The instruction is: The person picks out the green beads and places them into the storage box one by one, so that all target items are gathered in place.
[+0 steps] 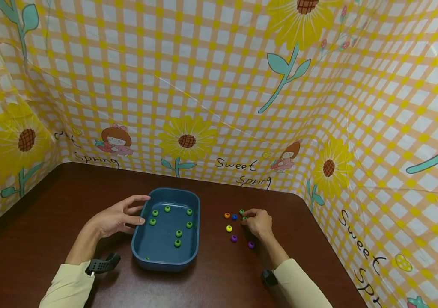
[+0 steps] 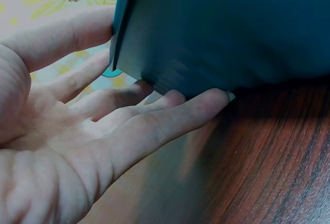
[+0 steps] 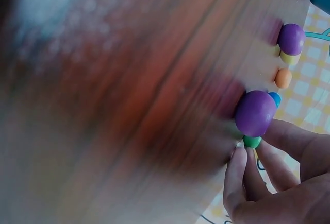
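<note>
The left hand (image 1: 115, 218) is at the left side of a blue bin (image 1: 165, 266), thumb over the rim and the other fingers along the outer wall. In the left wrist view its fingertips meet the lower part of the bin wall (image 2: 232, 28). Several green beads (image 1: 178, 233) lie inside the bin. To the right, the right hand (image 1: 259, 222) pinches a green bead (image 3: 252, 141) at the tabletop, fingertips down. Another green bead (image 1: 241, 211) shows just behind its fingertips. Nearby lie a blue bead (image 1: 234, 217), an orange bead (image 1: 227, 215) and a yellow bead (image 1: 229, 229).
Two purple beads, one nearer the bin (image 1: 234, 238) and one by the right wrist (image 1: 251, 245), lie on the dark wooden table (image 1: 126, 282). A checked cloth (image 1: 219, 85) with printed sunflowers rises behind the table and along both sides.
</note>
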Action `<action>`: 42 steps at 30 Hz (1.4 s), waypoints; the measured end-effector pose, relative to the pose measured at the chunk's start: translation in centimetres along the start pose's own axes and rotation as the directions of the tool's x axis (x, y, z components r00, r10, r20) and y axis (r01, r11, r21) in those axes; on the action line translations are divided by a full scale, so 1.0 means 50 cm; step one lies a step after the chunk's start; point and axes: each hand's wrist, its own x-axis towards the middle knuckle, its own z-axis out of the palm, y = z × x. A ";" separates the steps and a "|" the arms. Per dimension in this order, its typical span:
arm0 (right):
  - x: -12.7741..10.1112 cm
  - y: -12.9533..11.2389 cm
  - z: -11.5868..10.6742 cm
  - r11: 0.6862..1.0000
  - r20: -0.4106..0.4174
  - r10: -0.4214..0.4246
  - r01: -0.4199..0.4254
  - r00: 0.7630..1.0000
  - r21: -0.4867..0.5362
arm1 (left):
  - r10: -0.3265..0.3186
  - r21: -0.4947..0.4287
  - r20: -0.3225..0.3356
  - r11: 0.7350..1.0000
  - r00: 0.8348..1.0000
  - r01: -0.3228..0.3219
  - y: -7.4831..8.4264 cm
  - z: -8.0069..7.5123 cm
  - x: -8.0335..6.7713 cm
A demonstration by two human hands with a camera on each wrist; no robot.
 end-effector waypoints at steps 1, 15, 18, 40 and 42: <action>0.000 0.001 0.001 1.000 -0.004 -0.003 0.003 1.000 -0.002 | 0.001 -0.002 0.001 1.000 1.000 -0.001 0.000 0.000 0.000; 0.000 -0.005 0.001 1.000 -0.057 -0.026 0.027 0.998 0.004 | 0.002 -0.008 -0.001 1.000 1.000 -0.002 0.004 0.001 0.001; 0.001 -0.010 -0.001 0.999 -0.064 -0.037 0.038 0.997 0.004 | 0.001 -0.010 -0.001 1.000 1.000 -0.001 0.005 0.001 0.000; -0.012 -0.057 0.006 0.990 -0.079 -0.134 0.137 0.988 0.030 | 0.005 0.003 -0.001 1.000 1.000 -0.005 0.004 0.001 -0.002; -0.015 -0.063 0.008 0.990 -0.085 -0.134 0.137 0.987 0.027 | 0.003 0.000 -0.002 1.000 1.000 -0.003 0.003 0.001 -0.002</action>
